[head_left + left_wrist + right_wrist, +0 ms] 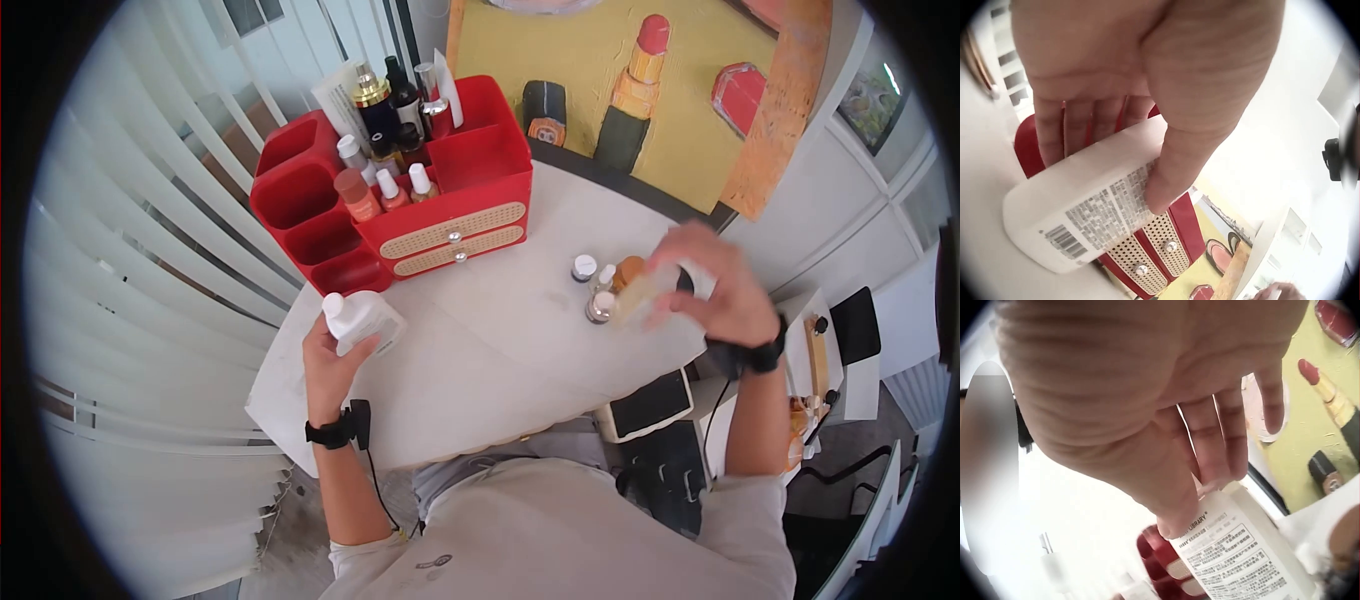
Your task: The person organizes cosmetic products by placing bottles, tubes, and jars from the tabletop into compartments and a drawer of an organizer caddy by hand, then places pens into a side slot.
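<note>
In my left hand [335,368] is a white bottle [368,318] with a white cap, held over the table's left side. The left wrist view shows the thumb pressing the side of this bottle [1085,212], beside a printed label with a barcode. My right hand [712,285], blurred, is over the table's right side. Its thumb and fingers pinch the top end of a pale, squarish container [1235,547] covered in small print. Close by stand a small jar [584,267] with a white lid, an amber bottle [629,270] and a small bottle [600,308].
A red organizer [375,232] with two woven-front drawers stands at the back left, holding several bottles and tubes. Behind the white table [480,350] leans a painting of a lipstick [640,80]. Blinds [130,290] line the left side.
</note>
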Tool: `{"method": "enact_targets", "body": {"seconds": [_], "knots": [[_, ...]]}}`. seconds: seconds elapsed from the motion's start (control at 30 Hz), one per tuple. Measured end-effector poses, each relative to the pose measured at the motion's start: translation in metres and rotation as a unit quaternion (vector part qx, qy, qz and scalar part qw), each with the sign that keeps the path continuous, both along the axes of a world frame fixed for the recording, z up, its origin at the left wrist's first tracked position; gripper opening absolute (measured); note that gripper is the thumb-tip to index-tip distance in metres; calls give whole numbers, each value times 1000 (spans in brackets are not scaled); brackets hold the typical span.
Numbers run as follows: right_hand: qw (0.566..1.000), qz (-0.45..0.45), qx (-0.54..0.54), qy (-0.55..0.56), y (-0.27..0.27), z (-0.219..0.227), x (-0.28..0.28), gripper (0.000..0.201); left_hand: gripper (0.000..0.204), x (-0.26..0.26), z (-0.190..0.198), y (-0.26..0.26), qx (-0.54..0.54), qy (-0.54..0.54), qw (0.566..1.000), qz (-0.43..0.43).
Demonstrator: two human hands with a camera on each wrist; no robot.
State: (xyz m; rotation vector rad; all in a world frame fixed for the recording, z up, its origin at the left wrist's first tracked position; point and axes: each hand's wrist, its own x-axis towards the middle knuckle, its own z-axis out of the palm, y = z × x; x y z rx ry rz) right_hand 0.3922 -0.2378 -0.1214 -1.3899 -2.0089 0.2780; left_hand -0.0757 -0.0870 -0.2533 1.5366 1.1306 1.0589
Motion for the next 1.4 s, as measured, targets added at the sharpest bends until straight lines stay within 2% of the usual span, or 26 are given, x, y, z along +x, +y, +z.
{"method": "enact_targets", "body": {"seconds": [0.03,0.07,0.1,0.23,0.27,0.37,0.43,0.67,0.77,0.83,0.87,0.9,0.97,1.0,1.07,1.13,1.2,1.33,1.4], "knots": [[1000,3,-11,22,12,15,-5,36,52,-4,0,2,-3,7,1000,0],[997,7,23,68,28,23,-14,32,54,-8,1,6,53,68,996,-12],[994,22,86,56,52,31,-16,31,56,-11,2,9,110,127,985,-27],[972,23,206,115,170,44,-37,28,56,-12,5,12,192,168,967,-21],[983,-14,170,67,193,50,-40,30,56,-12,4,13,200,161,966,-15],[980,-14,198,7,258,53,-50,30,56,-10,4,13,186,125,974,-21],[984,-36,156,-76,290,52,-49,33,56,-10,6,10,184,123,975,-16],[985,-57,75,-146,327,42,-49,38,50,-9,13,7,179,148,972,-34],[979,-34,138,-147,339,28,-41,46,51,-8,11,5,153,146,977,-39],[958,-40,224,-173,345,18,-35,52,55,-9,6,6,167,149,974,-17],[947,-71,260,-174,342,15,-36,53,55,-9,3,6,160,152,975,-36],[934,-105,294,-174,332,14,-36,54,56,-9,0,7,152,132,979,-20],[947,-118,250,-161,282,21,-33,49,56,-5,-4,4,154,120,981,10],[955,-104,228,-157,258,32,-33,45,56,-4,-3,2,148,120,982,-7],[955,-129,137,-229,170,39,-36,38,55,-3,3,0,142,127,982,6],[956,-172,-36,-233,93,31,-33,30,56,0,4,0,147,129,981,6],[920,-213,-108,-310,35,0,-24,28,57,-1,2,0,137,110,984,6],[923,-247,-108,-276,-10,-66,-17,21,60,-5,-5,1,128,93,987,12],[931,-241,-104,-254,-14,-72,-11,19,61,-5,-8,2,115,78,990,14]]}}
